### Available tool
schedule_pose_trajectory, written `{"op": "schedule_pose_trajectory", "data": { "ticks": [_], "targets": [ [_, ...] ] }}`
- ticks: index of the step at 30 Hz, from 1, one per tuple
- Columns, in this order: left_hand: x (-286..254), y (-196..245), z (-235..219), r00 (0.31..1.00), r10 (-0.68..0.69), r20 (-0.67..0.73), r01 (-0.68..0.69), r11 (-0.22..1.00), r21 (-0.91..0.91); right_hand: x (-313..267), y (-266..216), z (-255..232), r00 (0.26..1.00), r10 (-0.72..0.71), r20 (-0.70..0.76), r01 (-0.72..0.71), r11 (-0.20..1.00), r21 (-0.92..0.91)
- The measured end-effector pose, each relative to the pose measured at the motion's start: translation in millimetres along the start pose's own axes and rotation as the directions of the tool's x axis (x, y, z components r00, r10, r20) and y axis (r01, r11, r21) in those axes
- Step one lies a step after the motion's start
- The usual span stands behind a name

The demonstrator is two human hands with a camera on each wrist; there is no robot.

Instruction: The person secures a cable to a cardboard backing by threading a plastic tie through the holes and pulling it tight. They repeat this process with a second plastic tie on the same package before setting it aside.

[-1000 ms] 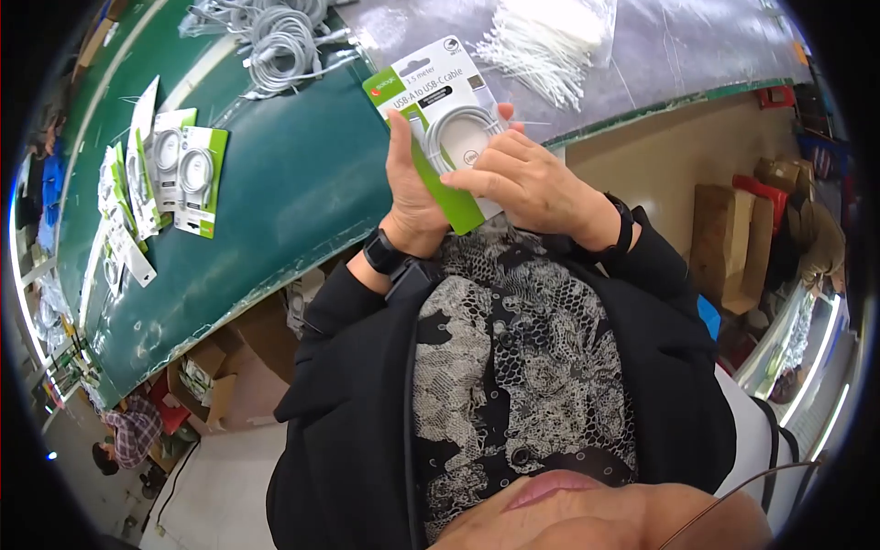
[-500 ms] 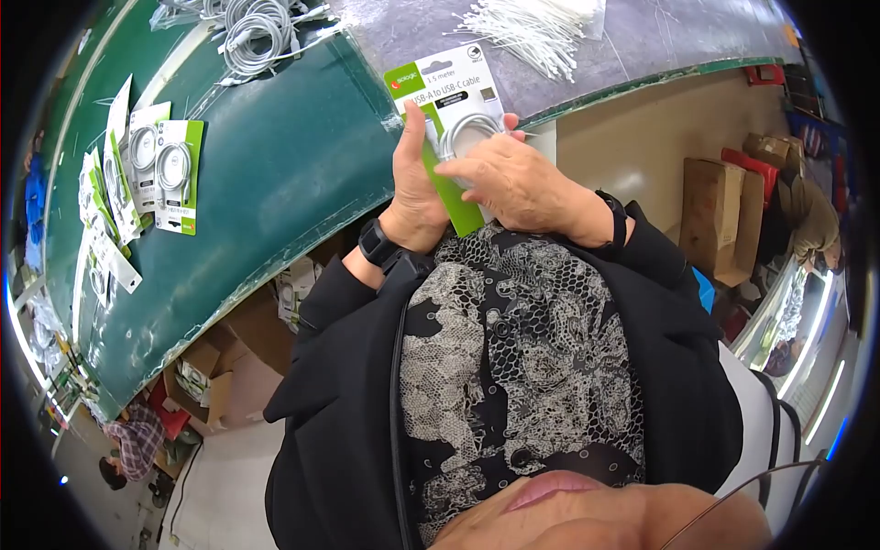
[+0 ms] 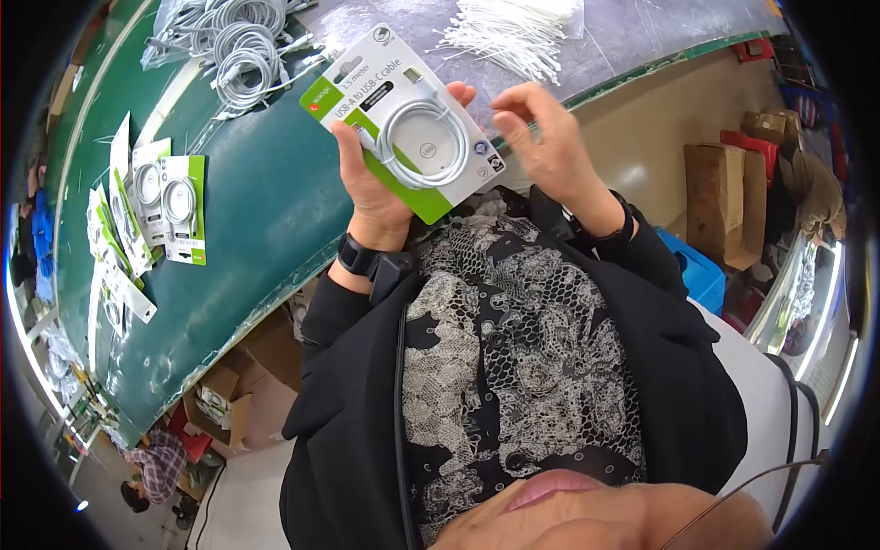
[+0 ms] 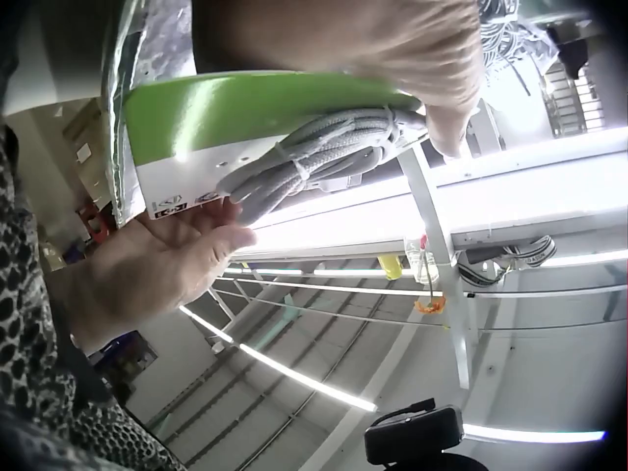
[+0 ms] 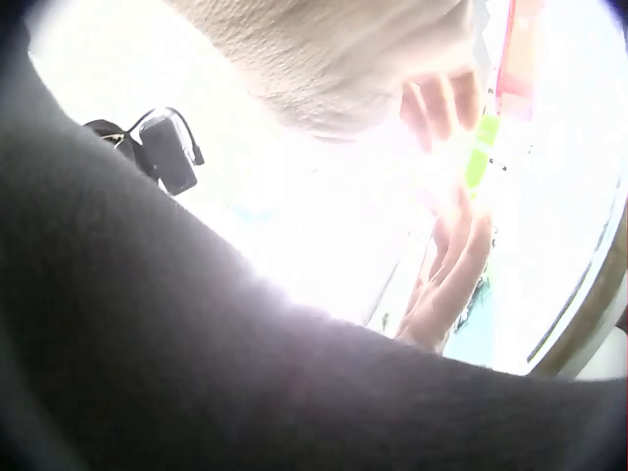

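The left hand [image 3: 378, 188] holds a green and white card [image 3: 353, 78] bearing a coiled grey-white cable [image 3: 390, 151], thumb over the front edge and fingers behind. In the left wrist view the left hand [image 4: 392, 44] spans the card's green part [image 4: 255, 113], with the cable [image 4: 324, 152] bundled on its face. Just right of the card is the right hand [image 3: 555, 151], fingers bent, with nothing visible in it. It shows beyond the card's corner in the left wrist view, where contact is hard to judge. Glare washes out much of the right wrist view.
Several packaged cables [image 3: 183, 206] lie on the green table [image 3: 266, 174] at left. Coiled loose cables [image 3: 247, 55] and a pile of white ties [image 3: 513, 37] are at the table's far side. Cardboard boxes [image 3: 724, 197] and a blue container [image 3: 692, 270] stand at right.
The right hand has moved off the cable and to the right of the card. The left hand has shifted left with the card, which is more tilted and shows its whole cable coil.
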State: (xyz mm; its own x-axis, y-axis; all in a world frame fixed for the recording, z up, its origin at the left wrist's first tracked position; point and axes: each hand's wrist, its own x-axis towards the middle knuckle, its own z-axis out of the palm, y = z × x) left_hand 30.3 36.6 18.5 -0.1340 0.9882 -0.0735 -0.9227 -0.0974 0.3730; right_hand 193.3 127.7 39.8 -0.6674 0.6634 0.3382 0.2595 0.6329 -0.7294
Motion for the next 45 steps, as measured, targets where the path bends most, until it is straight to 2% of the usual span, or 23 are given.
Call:
{"op": "schedule_pose_trajectory", "data": {
  "ticks": [2, 3, 6, 7, 10, 11, 14, 15, 18, 22, 27, 31, 34, 35, 38, 39, 40, 42, 43, 45],
  "targets": [
    [2, 4, -7, 0.996, 0.040, 0.078, -0.048, 0.992, 0.113, 3, -5, 9, 0.940, 0.243, 0.241, -0.301, 0.921, 0.246],
    [4, 3, -12, 0.996, 0.037, 0.076, -0.046, 0.992, 0.115, 5, -6, 14, 0.939, 0.245, 0.240, -0.303, 0.920, 0.247],
    [8, 1, -22, 0.997, 0.080, -0.012, -0.077, 0.985, 0.153, 11, -3, 28, 0.894, 0.357, 0.270, -0.428, 0.859, 0.283],
    [9, 1, -23, 0.997, 0.080, -0.013, -0.077, 0.985, 0.153, 13, -2, 28, 0.894, 0.357, 0.271, -0.428, 0.858, 0.283],
    [10, 5, -16, 0.965, 0.242, -0.098, -0.188, 0.905, 0.381, 23, -2, 28, 0.936, 0.347, 0.064, -0.347, 0.876, 0.334],
    [8, 6, -19, 0.965, 0.243, -0.099, -0.189, 0.905, 0.382, 24, -2, 28, 0.936, 0.346, 0.065, -0.347, 0.876, 0.335],
    [-3, 9, -26, 0.885, 0.399, -0.239, -0.208, 0.799, 0.564, 25, -6, 27, 0.954, 0.296, -0.041, -0.271, 0.915, 0.300],
    [-4, 9, -26, 0.885, 0.400, -0.239, -0.208, 0.798, 0.565, 25, -6, 28, 0.955, 0.295, -0.040, -0.270, 0.914, 0.302],
    [-7, 5, -21, 0.982, 0.121, -0.142, -0.051, 0.906, 0.420, 23, -5, 34, 0.969, 0.229, -0.097, -0.194, 0.941, 0.279],
    [4, -6, -9, 0.973, 0.059, -0.221, 0.025, 0.932, 0.362, 29, -11, 36, 0.967, 0.224, -0.124, -0.185, 0.947, 0.263],
    [5, -19, -14, 0.968, 0.153, -0.197, -0.057, 0.905, 0.421, 27, 5, 32, 0.957, 0.286, -0.049, -0.269, 0.937, 0.222],
    [2, -14, -28, 0.968, 0.191, -0.165, -0.071, 0.833, 0.549, 26, 6, 39, 0.931, 0.364, -0.022, -0.335, 0.876, 0.346],
    [-1, -6, -30, 0.957, 0.206, -0.202, -0.067, 0.840, 0.539, 29, 14, 38, 0.984, 0.170, 0.047, -0.176, 0.916, 0.361],
    [-3, -1, -31, 0.961, 0.198, -0.193, -0.063, 0.837, 0.544, 32, 20, 33, 0.984, 0.174, 0.033, -0.174, 0.916, 0.361],
    [-13, 11, -37, 0.923, 0.247, -0.295, -0.054, 0.843, 0.536, 46, 54, 9, 0.972, 0.195, 0.131, -0.215, 0.962, 0.168],
    [-16, 12, -38, 0.924, 0.247, -0.293, -0.054, 0.842, 0.537, 49, 66, 4, 0.973, 0.194, 0.128, -0.214, 0.962, 0.168],
    [-20, 14, -39, 0.922, 0.236, -0.306, -0.044, 0.851, 0.523, 51, 79, 0, 0.992, 0.120, 0.044, -0.121, 0.992, 0.019],
    [-24, 16, -40, 0.919, 0.214, -0.331, -0.024, 0.868, 0.495, 53, 97, -1, 0.994, -0.066, -0.086, 0.038, 0.955, -0.293],
    [-23, 15, -40, 0.919, 0.217, -0.331, -0.026, 0.867, 0.497, 54, 99, 1, 0.994, -0.068, -0.087, 0.040, 0.956, -0.291],
    [-22, 12, -37, 0.918, 0.193, -0.347, -0.007, 0.882, 0.471, 57, 102, 4, 0.990, -0.121, -0.072, 0.082, 0.913, -0.399]
  ]
}}
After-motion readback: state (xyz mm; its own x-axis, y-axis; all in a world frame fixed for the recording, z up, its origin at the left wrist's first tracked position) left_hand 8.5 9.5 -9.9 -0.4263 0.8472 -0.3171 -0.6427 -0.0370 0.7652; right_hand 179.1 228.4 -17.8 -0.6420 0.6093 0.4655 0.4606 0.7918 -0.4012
